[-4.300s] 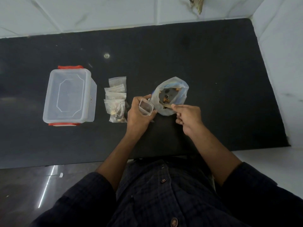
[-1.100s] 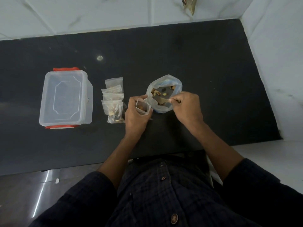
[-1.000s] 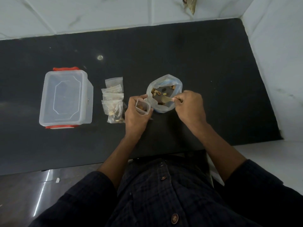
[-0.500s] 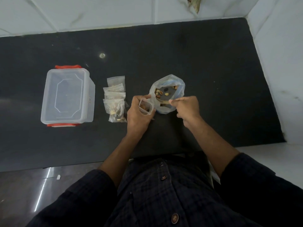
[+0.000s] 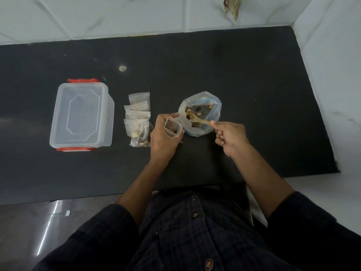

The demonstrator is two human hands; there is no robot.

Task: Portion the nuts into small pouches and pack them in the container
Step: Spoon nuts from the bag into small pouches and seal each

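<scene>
Dark surface (image 5: pixel 254 75), white tiled walls behind. Centre frame: left hand (image 5: pixel 164 137) curled round open pouch (image 5: pixel 173 128), mouth up to receive; right hand (image 5: pixel 230 136) pinching spoon (image 5: pixel 199 119) (bowl inside nut bag (image 5: pixel 201 114)). Further left: filled pouches (image 5: pixel 138 119) stacked, awaiting packing. Far left: lidded container (image 5: pixel 82 114).

We seem to be at a home kitchen counter: a dark stone countertop (image 5: pixel 234 75) fills mid-frame, with white marble-look wall tiles (image 5: pixel 117 14) along the top and right edges.
</scene>
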